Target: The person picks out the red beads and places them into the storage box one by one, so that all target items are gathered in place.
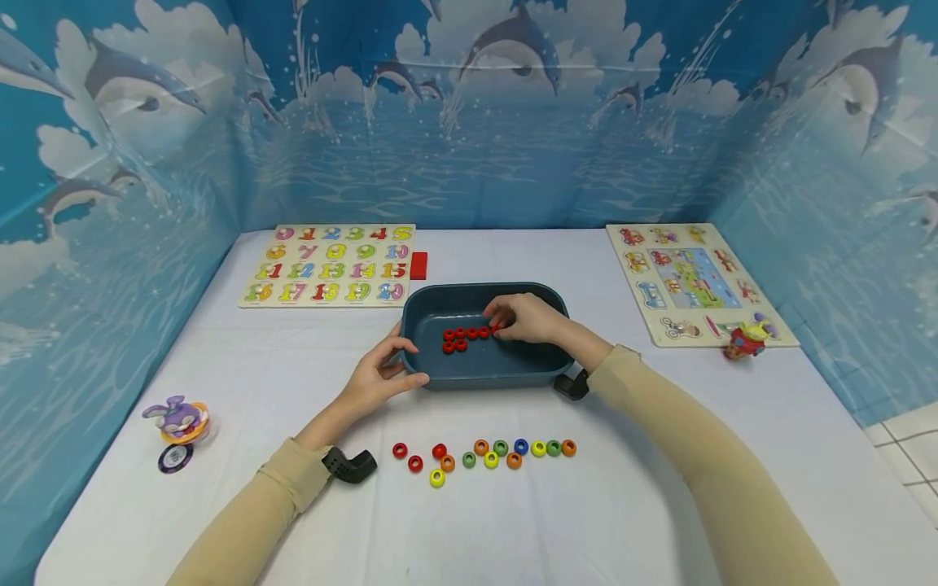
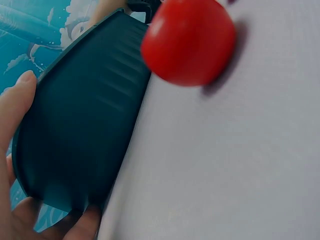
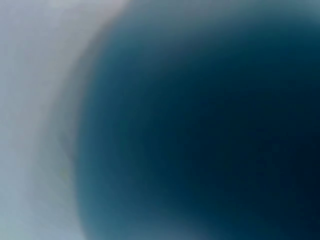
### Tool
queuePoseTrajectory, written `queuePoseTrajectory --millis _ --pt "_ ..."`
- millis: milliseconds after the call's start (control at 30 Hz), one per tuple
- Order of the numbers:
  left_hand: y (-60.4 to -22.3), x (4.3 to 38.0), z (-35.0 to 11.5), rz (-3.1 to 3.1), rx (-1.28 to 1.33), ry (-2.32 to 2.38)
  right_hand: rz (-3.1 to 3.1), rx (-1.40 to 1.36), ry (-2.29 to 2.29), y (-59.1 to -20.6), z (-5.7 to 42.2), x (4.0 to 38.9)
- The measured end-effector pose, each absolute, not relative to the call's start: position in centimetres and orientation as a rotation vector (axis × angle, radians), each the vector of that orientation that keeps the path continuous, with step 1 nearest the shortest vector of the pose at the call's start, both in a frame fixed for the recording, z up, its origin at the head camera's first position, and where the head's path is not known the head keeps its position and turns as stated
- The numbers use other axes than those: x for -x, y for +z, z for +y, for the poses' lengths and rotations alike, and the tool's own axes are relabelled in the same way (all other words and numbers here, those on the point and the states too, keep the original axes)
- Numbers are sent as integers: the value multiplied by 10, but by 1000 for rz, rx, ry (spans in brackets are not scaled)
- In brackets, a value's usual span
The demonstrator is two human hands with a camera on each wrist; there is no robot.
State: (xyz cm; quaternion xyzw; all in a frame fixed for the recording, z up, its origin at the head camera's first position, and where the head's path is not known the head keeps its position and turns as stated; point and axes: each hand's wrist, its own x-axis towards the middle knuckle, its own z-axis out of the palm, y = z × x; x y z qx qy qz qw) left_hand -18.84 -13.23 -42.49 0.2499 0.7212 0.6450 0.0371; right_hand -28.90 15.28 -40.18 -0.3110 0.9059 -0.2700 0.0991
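Coloured numerals from 0 to 20 can be read on the number board (image 1: 348,262) at the far left of the bench (image 1: 623,505). The top row runs 0, 1, 2, 3, 4, 5; the second 6, 7, 8, 9, 10; the third 11, 12, 13, 14, 15; the bottom 16, 17, 18, 19, 20. Marks on the round black-and-white disc (image 1: 176,458) near the left edge are too small to read.

One tray (image 1: 484,379), two boards (image 1: 333,265) — fourteen rings (image 1: 491,461) outside tray.
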Motion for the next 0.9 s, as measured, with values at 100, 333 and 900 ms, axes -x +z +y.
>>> queuePoseTrajectory --millis 100,333,900 --pt "-425 188 -132 2209 -770 1982 2677 924 -793 -403 153 288" --pt "-425 190 -130 2224 -780 1971 2734 930 -769 -394 158 285" --pt "-426 189 -132 2203 -816 1993 2346 1325 -1299 -340 104 173"
